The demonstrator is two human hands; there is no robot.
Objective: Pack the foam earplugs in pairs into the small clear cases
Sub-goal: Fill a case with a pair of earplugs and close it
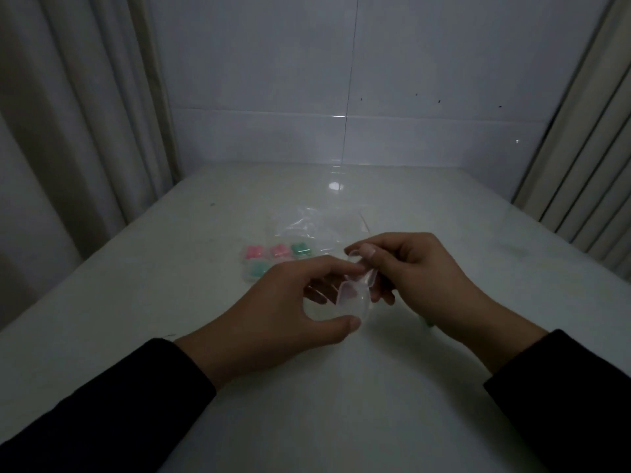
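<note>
A small clear case (351, 295) is held open above the table between both hands. My left hand (283, 302) grips its lower half with thumb and fingers. My right hand (409, 268) pinches the raised lid near its top edge. The case looks empty, though the light is dim. Behind the hands lie several closed clear cases: two with pink earplugs (254, 251) (280, 250) and two with green earplugs (301, 249) (257, 268). A bit of green (428, 323) shows under my right wrist.
A crumpled clear plastic bag (317, 223) lies on the white table (341, 387) just beyond the cases. A tiled wall stands at the table's far edge. Curtains hang on the left and right sides.
</note>
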